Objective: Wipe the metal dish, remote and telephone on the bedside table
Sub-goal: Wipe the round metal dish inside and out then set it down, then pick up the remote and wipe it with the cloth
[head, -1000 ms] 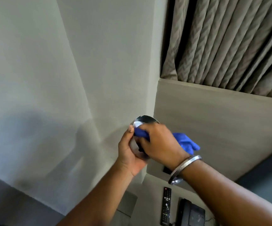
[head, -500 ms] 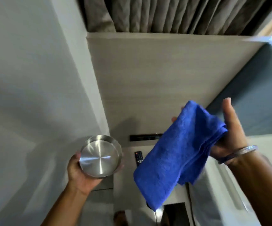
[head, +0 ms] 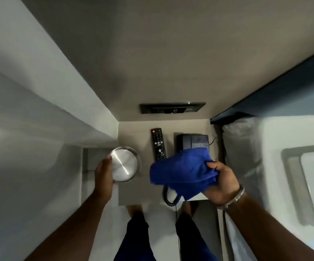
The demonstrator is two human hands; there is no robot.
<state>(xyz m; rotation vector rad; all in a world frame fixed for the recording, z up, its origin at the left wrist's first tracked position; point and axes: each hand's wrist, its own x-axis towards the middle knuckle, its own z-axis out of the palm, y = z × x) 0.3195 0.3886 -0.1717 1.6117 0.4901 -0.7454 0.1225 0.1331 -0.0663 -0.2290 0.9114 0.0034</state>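
Note:
My left hand (head: 103,173) grips the round metal dish (head: 124,164) by its left rim, at the left edge of the bedside table (head: 143,191); I cannot tell whether the dish touches the top. My right hand (head: 223,182) holds a bunched blue cloth (head: 183,172) above the table's right half. The black remote (head: 158,144) lies lengthwise in the middle of the table. To its right sits the dark telephone (head: 193,142), its front part hidden by the cloth. Its coiled cord (head: 170,197) hangs off the near edge.
A black switch panel (head: 172,107) is set in the wall behind the table. A bed with a white pillow (head: 244,147) stands right of the table. A grey wall (head: 39,129) closes the left side. My legs (head: 163,234) stand at the table's near edge.
My view has tipped down onto the table. The cloth came off the dish; my left hand lowered the dish to the table's left edge, and my right hand brought the cloth over the telephone.

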